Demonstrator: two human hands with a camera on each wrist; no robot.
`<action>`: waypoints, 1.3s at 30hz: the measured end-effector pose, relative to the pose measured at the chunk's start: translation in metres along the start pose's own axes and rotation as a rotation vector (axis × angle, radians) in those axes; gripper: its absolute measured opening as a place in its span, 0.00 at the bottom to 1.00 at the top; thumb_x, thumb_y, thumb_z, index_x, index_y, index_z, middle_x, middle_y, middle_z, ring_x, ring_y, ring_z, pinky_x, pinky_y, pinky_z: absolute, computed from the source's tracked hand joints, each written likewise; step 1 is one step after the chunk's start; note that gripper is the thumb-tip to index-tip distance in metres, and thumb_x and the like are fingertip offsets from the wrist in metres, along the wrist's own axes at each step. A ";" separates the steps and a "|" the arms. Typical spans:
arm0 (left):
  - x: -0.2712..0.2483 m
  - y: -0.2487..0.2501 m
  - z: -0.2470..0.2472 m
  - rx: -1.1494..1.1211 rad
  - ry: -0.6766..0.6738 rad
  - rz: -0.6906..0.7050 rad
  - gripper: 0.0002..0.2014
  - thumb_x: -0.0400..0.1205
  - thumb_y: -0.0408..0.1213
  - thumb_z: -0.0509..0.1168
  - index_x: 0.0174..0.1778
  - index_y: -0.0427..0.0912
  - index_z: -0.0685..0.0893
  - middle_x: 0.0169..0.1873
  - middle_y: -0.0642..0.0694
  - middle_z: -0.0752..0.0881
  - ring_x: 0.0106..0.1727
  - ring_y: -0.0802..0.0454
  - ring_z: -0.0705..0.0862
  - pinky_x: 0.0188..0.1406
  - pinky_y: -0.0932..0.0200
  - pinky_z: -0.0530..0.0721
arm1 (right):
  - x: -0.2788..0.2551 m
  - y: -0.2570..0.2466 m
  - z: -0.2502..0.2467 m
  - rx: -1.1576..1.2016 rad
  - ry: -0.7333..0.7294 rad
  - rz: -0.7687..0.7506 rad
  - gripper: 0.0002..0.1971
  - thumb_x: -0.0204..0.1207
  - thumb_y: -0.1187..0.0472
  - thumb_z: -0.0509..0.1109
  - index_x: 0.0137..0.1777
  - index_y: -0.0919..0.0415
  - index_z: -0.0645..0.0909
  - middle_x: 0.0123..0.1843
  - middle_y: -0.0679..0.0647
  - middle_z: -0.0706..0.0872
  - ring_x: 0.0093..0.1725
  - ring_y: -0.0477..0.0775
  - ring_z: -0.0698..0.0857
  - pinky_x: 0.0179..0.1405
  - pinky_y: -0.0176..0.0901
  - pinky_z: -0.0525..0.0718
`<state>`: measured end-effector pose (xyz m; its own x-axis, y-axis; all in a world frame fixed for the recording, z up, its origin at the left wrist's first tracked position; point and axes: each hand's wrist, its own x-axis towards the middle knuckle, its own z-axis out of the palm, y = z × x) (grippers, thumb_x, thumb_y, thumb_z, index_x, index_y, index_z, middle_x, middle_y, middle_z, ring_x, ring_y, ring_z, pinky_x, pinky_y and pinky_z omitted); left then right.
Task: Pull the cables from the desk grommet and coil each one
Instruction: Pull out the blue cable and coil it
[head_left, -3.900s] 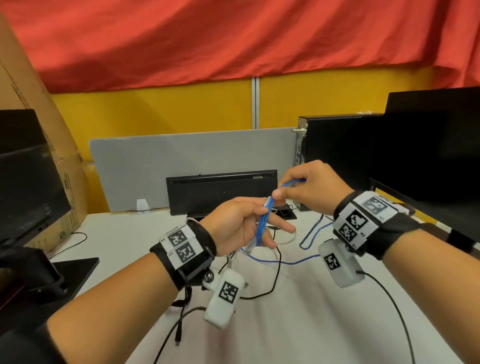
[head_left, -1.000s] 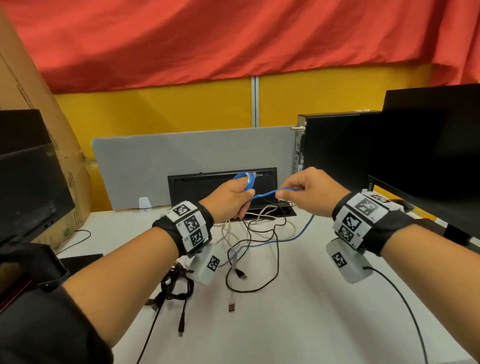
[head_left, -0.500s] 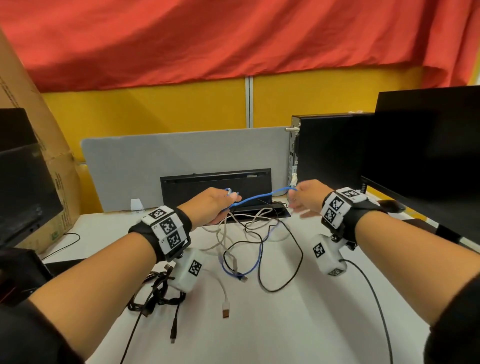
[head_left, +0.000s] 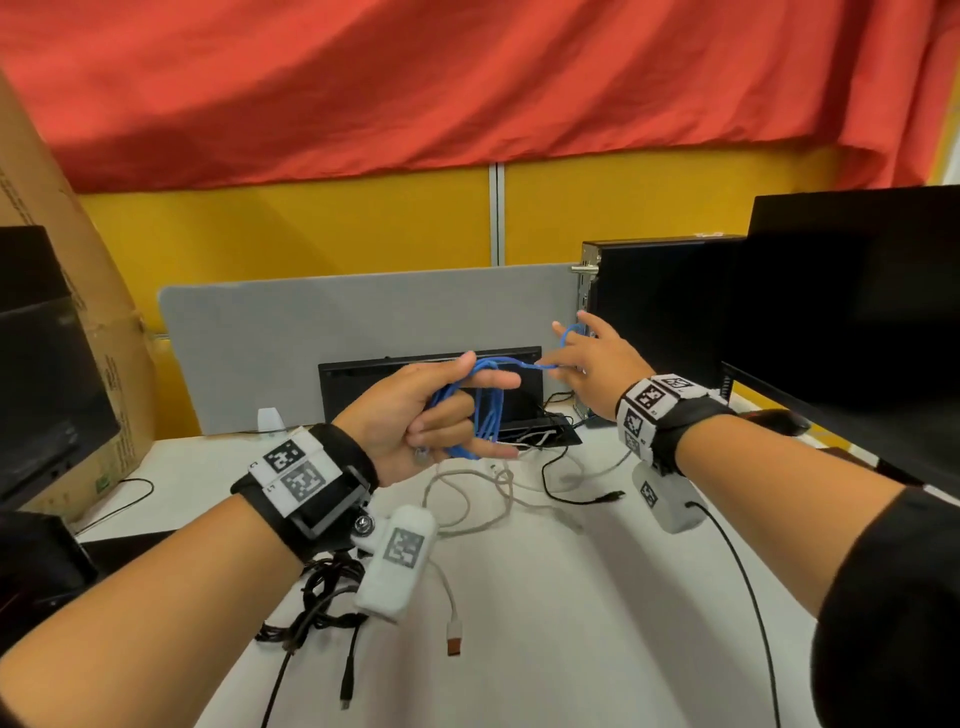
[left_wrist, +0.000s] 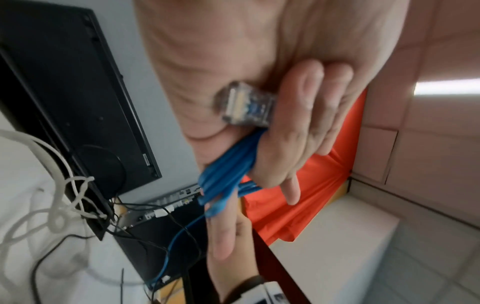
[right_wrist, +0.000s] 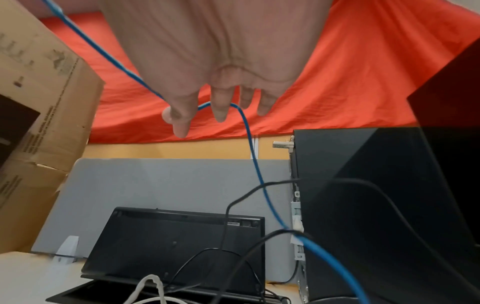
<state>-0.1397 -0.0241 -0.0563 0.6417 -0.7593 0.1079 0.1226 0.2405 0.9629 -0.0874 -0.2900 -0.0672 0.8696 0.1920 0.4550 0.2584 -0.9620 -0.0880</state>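
Several loops of the blue ethernet cable (head_left: 480, 410) are already bunched in the left hand (head_left: 421, 415), which sits up off the desk (head_left: 597, 597) in front of the open grommet box (head_left: 540, 434). Its fingers curl around the bundle, and the left wrist view shows the clear RJ45 plug (left_wrist: 246, 103) tucked against the palm, so that end is locked in. From there one free strand runs pretty much level to the right, straight across the gap to the right hand (head_left: 597, 364), which is a bit higher and further back, near the black PC tower (head_left: 654, 332). That hand isn't gripping at all: fingers are spread and mostly straight, and the cable just hooks over them between thumb and index, as the right wrist view shows. Past the fingers, the blue line drops down and away to the right beside the tower, crossing a couple of black cables (right_wrist: 259, 191); where it ends up I can't tell. So the loose length lies right of the bundle, with its long axis running side to side between the hands, and the right hand is the nearer one to the slack. My guess is the next wrap means swinging that strand back left over the coil. White cables (head_left: 467, 499) are still sprawled out of the grommet, and a black tangle (head_left: 322, 597) lies on the desk under the left wrist.
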 end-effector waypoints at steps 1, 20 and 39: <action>-0.001 0.001 0.001 -0.040 -0.010 0.011 0.23 0.87 0.46 0.58 0.67 0.29 0.81 0.12 0.54 0.66 0.14 0.59 0.63 0.66 0.29 0.78 | 0.001 -0.002 0.001 -0.036 -0.005 -0.007 0.15 0.84 0.53 0.62 0.69 0.45 0.80 0.82 0.52 0.68 0.85 0.59 0.53 0.76 0.61 0.66; 0.005 0.025 -0.011 -0.368 0.278 0.397 0.17 0.91 0.40 0.51 0.67 0.31 0.75 0.19 0.51 0.68 0.15 0.58 0.65 0.62 0.35 0.83 | -0.025 -0.011 0.000 -0.293 0.179 0.033 0.10 0.77 0.57 0.72 0.56 0.57 0.89 0.77 0.66 0.71 0.76 0.69 0.66 0.72 0.64 0.67; 0.040 0.008 -0.007 -0.021 0.624 0.457 0.20 0.92 0.40 0.45 0.78 0.34 0.63 0.66 0.43 0.85 0.54 0.40 0.90 0.69 0.28 0.72 | -0.070 -0.071 -0.001 -0.260 0.529 -0.388 0.09 0.73 0.64 0.64 0.44 0.60 0.86 0.72 0.65 0.75 0.70 0.69 0.69 0.62 0.64 0.72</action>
<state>-0.1075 -0.0484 -0.0461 0.9391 -0.1021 0.3282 -0.2469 0.4638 0.8508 -0.1670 -0.2350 -0.0914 0.3968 0.4736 0.7863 0.3424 -0.8711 0.3520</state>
